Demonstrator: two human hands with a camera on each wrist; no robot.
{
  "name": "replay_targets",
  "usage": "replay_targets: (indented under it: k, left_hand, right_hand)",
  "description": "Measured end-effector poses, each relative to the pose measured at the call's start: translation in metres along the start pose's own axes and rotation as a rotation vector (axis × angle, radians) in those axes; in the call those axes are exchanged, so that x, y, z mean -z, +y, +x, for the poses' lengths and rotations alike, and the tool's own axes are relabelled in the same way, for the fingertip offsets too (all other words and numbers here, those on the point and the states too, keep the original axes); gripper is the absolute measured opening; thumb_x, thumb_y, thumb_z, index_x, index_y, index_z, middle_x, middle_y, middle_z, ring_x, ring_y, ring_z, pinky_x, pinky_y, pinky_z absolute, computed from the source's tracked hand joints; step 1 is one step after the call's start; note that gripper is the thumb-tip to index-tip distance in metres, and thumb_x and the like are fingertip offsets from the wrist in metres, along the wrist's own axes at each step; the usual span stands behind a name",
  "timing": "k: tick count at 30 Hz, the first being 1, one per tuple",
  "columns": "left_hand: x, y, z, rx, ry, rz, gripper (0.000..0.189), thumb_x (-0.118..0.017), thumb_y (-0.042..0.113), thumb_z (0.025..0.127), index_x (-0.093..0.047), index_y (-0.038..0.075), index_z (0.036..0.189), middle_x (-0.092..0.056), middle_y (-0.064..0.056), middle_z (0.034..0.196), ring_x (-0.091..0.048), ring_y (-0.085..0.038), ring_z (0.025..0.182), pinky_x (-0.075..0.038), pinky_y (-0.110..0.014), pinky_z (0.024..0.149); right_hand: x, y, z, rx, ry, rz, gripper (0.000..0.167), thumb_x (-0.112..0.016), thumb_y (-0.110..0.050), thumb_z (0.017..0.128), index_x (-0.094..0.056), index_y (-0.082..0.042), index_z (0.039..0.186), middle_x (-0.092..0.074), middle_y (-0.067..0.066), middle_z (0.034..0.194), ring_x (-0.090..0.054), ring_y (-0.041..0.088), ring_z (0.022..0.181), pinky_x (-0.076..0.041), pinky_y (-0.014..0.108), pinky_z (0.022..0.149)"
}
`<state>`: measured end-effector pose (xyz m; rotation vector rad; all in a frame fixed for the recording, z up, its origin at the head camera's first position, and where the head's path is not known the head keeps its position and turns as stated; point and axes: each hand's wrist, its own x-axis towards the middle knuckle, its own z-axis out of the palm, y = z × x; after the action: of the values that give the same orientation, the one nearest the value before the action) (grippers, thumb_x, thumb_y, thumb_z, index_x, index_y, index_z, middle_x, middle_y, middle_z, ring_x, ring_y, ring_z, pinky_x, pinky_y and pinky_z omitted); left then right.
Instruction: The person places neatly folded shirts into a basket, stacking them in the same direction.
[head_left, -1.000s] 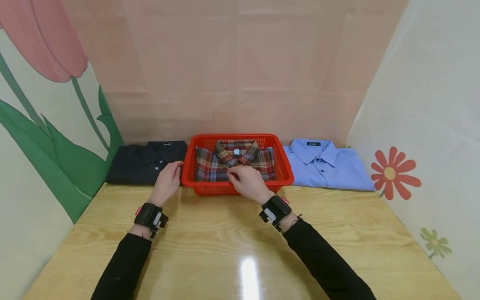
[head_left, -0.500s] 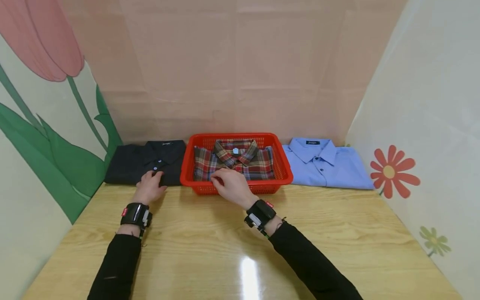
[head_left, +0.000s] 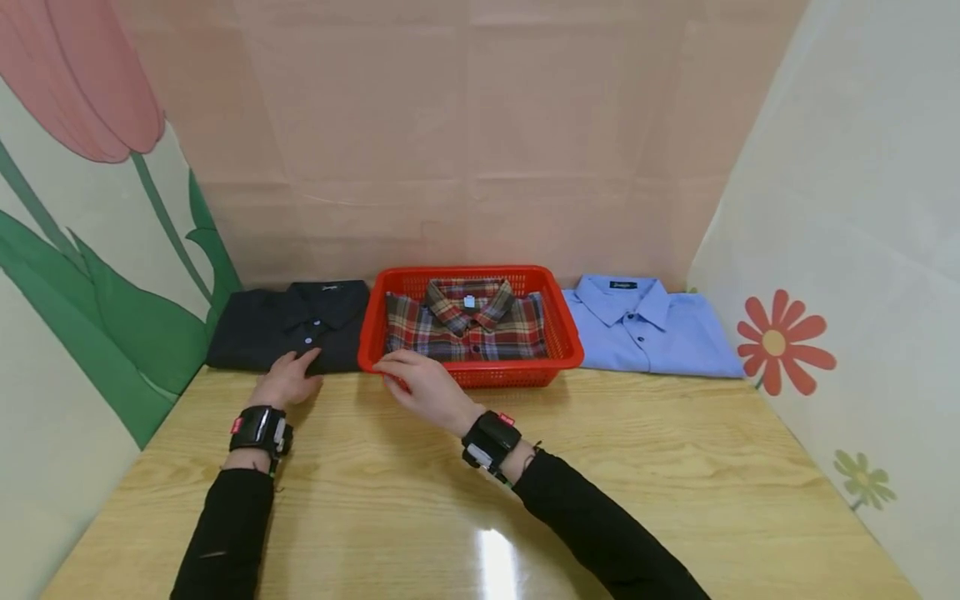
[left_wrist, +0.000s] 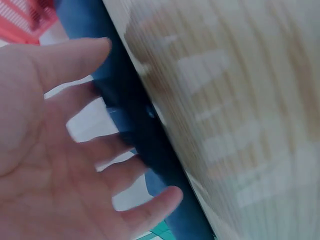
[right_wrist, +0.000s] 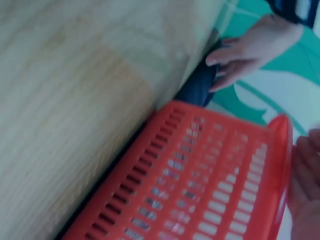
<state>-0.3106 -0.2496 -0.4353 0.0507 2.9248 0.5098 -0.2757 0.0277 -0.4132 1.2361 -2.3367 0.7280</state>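
At the front edge of a folded black shirt (head_left: 251, 325), my left hand (head_left: 283, 385) reaches with fingertips over the cloth. In the left wrist view its fingers (left_wrist: 145, 212) are spread and slightly bent along the shirt's folded edge, with nothing gripped. My right hand (head_left: 429, 392) hovers by the front left corner of a red plastic basket (head_left: 517, 367), fingers loosely bent and holding nothing. Seen from the right wrist, that hand lies beside the rim (right_wrist: 284, 165). Inside the basket lies a folded plaid shirt (head_left: 480, 342), collar toward the back.
A folded light blue shirt (head_left: 667, 337) lies right of the basket. All of these stand along the back of a wooden table (head_left: 375, 500), against a pinkish backdrop (head_left: 465, 133). Printed flower panels (head_left: 847, 250) rise at both sides.
My left hand has moved from the basket's left rim down and left to the black shirt's front edge. The right hand has shifted left across the basket's front to its left corner.
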Motion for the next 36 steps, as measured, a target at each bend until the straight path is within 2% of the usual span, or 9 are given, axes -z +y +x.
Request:
replay_targets:
  k: [4,8,14,20,23,27,31,36]
  left_hand:
    - [0.001,0.002,-0.001,-0.006,-0.022,0.037,0.059,-0.047,0.029,0.099,-0.032,0.008,0.152,-0.025,-0.036,0.152,-0.024,-0.054,0.139,-0.024,-0.077,0.102]
    - [0.003,0.003,-0.002,0.007,-0.020,0.069,0.056,-0.048,0.032,0.100,-0.037,0.009,0.150,-0.030,-0.033,0.150,-0.031,-0.055,0.135,-0.028,-0.075,0.101]
    - [0.007,0.006,-0.008,0.032,-0.027,0.095,0.051,-0.048,0.036,0.101,-0.047,0.009,0.143,-0.039,-0.031,0.143,-0.037,-0.057,0.128,-0.032,-0.071,0.096]
    - [0.007,0.006,-0.013,0.041,-0.053,0.096,0.044,-0.048,0.037,0.101,-0.054,0.010,0.135,-0.045,-0.032,0.134,-0.041,-0.056,0.122,-0.033,-0.069,0.093]
    - [0.006,0.004,-0.015,0.050,-0.063,0.085,0.043,-0.047,0.037,0.101,-0.055,0.010,0.134,-0.044,-0.032,0.133,-0.039,-0.056,0.122,-0.032,-0.070,0.094]
    - [0.004,0.002,-0.015,0.035,-0.063,0.074,0.048,-0.047,0.037,0.101,-0.049,0.010,0.141,-0.035,-0.035,0.142,-0.032,-0.058,0.128,-0.028,-0.072,0.098]
    - [0.004,0.001,-0.015,0.015,-0.070,0.083,0.055,-0.047,0.037,0.101,-0.041,0.010,0.148,-0.030,-0.034,0.149,-0.029,-0.058,0.134,-0.027,-0.073,0.101]
    - [0.007,0.000,-0.018,0.025,-0.071,0.116,0.053,-0.043,0.039,0.102,-0.044,0.010,0.147,-0.039,-0.030,0.147,-0.036,-0.057,0.131,-0.031,-0.072,0.098]
  right_hand:
    - [-0.008,-0.009,0.002,0.092,0.024,0.018,0.023,-0.065,-0.004,0.092,-0.072,-0.005,0.113,-0.069,0.006,0.114,-0.065,0.013,0.104,-0.052,0.020,0.091]
    - [-0.016,-0.014,0.003,0.100,-0.046,0.005,0.023,-0.064,-0.004,0.092,-0.072,-0.005,0.114,-0.069,0.005,0.115,-0.064,0.013,0.107,-0.050,0.020,0.094]
    - [-0.032,-0.014,0.003,-0.026,-0.244,-0.004,0.027,-0.059,-0.008,0.097,-0.068,-0.005,0.122,-0.067,0.005,0.124,-0.062,0.013,0.116,-0.047,0.022,0.101]
    - [-0.052,-0.012,0.006,-0.099,-0.324,-0.043,0.024,-0.054,-0.007,0.098,-0.065,-0.002,0.119,-0.066,0.011,0.123,-0.063,0.019,0.116,-0.050,0.027,0.098]
    - [-0.058,-0.014,0.009,-0.162,-0.402,-0.053,0.034,-0.052,-0.011,0.100,-0.056,0.004,0.131,-0.058,0.019,0.134,-0.056,0.026,0.126,-0.046,0.031,0.105]
    - [-0.062,-0.017,0.012,-0.277,-0.501,-0.021,0.055,-0.052,-0.020,0.102,-0.036,0.008,0.146,-0.037,0.027,0.152,-0.038,0.032,0.141,-0.038,0.033,0.112]
    - [-0.063,-0.021,0.016,-0.369,-0.529,0.045,0.063,-0.051,-0.024,0.102,-0.026,0.008,0.151,-0.022,0.028,0.158,-0.033,0.031,0.144,-0.034,0.032,0.115]
    - [-0.067,-0.024,0.020,-0.429,-0.535,0.070,0.071,-0.052,-0.027,0.101,-0.018,0.009,0.152,-0.011,0.032,0.158,-0.035,0.031,0.142,-0.033,0.030,0.115]
